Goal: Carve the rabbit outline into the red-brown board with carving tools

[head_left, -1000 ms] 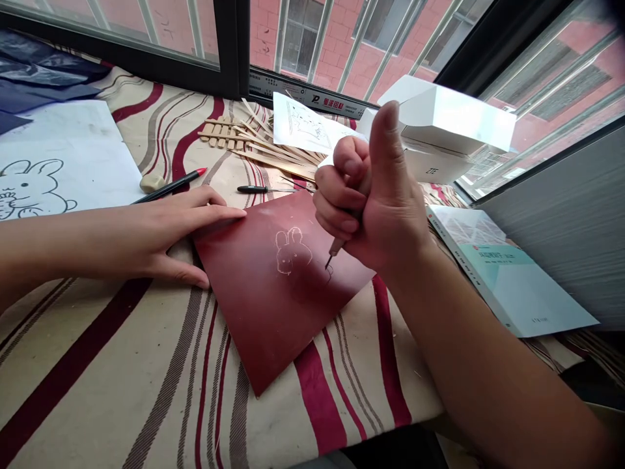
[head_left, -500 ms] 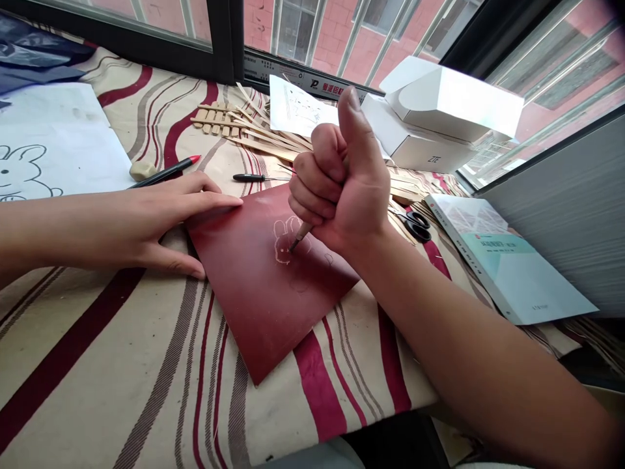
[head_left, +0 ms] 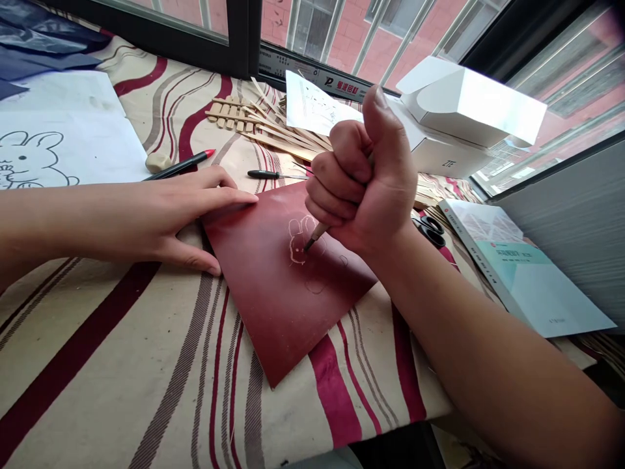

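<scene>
A dark red board [head_left: 278, 286] lies on the striped cloth [head_left: 122, 365], with a pale rabbit outline [head_left: 299, 240] scratched into it. My right hand [head_left: 364, 182] is a fist with the thumb up, wrapped round a carving tool [head_left: 315, 236] whose tip touches the rabbit outline. My left hand [head_left: 180, 215] lies flat, fingers stretched, pressing the board's upper left edge.
A white sheet with a rabbit drawing [head_left: 29, 163] lies at the left, beside an eraser [head_left: 159, 161] and a red-tipped pencil [head_left: 180, 165]. A black-handled tool [head_left: 268, 174], wooden sticks [head_left: 254, 127], white boxes [head_left: 469, 111], scissors [head_left: 430, 228] and a book [head_left: 522, 273] surround the board.
My right hand moved left from the board's right side onto the rabbit outline, and the tool tip now rests on the outline. The left hand has stayed on the board's edge.
</scene>
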Action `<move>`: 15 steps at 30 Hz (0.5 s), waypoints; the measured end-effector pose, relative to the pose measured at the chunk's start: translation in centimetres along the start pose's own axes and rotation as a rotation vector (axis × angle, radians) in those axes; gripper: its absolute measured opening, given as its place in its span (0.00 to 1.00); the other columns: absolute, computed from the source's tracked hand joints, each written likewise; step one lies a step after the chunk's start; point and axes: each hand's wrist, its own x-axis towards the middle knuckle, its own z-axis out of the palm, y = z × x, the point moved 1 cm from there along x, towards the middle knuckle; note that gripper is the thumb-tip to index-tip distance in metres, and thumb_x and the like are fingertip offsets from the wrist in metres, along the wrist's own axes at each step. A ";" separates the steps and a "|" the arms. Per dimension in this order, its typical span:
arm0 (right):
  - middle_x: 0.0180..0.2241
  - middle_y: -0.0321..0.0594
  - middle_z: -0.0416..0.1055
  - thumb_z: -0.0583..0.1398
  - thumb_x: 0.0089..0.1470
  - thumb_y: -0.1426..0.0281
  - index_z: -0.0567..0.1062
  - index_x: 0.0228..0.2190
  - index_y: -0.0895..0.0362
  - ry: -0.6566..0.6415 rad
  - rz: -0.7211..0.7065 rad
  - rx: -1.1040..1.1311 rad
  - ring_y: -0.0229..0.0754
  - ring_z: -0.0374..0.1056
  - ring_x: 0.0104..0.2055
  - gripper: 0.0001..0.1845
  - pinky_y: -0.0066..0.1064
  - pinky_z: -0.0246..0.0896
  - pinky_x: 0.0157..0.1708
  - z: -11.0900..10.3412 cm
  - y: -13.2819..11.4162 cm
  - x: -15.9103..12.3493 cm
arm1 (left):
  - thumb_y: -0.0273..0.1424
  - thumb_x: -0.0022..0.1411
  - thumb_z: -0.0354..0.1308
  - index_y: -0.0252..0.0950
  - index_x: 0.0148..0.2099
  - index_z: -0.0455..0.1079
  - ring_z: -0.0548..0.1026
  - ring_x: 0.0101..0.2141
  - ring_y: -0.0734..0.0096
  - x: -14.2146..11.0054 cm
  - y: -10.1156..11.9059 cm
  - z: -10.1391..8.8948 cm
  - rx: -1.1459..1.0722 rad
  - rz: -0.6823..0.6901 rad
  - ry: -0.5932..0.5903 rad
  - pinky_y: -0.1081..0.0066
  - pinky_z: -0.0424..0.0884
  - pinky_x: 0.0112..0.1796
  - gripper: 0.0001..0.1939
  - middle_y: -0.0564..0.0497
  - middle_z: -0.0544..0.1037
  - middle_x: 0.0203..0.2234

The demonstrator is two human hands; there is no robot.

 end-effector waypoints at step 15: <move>0.14 0.26 0.37 0.66 0.61 0.45 0.45 0.18 0.53 -0.134 0.011 0.097 0.30 0.32 0.13 0.42 0.26 0.30 0.11 -1.2 0.4 0.6 | 0.67 0.59 0.57 0.54 0.73 0.62 0.71 0.57 0.51 0.4 0.0 0.2 -0.017 -0.021 0.013 0.59 0.72 0.56 0.45 0.49 0.68 0.58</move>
